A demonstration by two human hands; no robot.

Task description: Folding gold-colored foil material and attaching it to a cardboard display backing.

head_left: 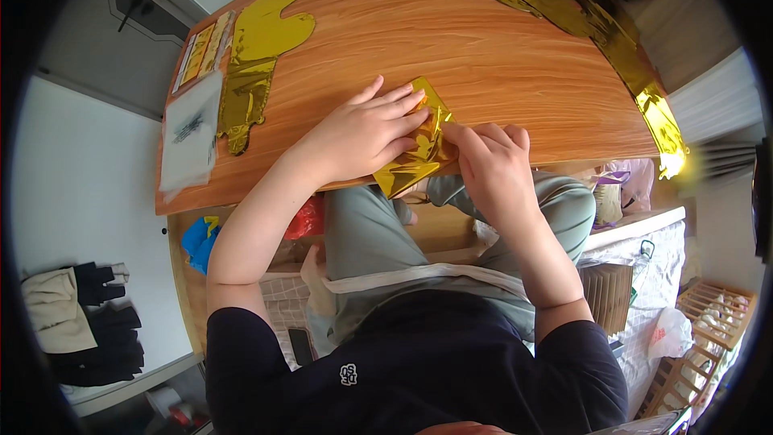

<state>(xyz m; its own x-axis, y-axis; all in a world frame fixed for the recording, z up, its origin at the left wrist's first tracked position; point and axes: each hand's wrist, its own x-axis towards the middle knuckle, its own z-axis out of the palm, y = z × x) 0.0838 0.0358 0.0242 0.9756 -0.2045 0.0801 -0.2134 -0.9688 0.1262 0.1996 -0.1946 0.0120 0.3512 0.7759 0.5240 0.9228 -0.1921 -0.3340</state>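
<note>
- Gold foil point(428, 145) lies under the left hand point(374, 133), just beside the right hand point(493, 161); its long axis runs near to far, 1 corner pointing bodyward.
- Left hand: open, fingers spread flat, gripping nothing.
- Right hand: curled at the foil's edge; cannot tell whether pinching.

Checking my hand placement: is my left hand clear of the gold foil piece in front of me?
No, your left hand rests on the gold foil piece at the near edge of the wooden table.
</note>
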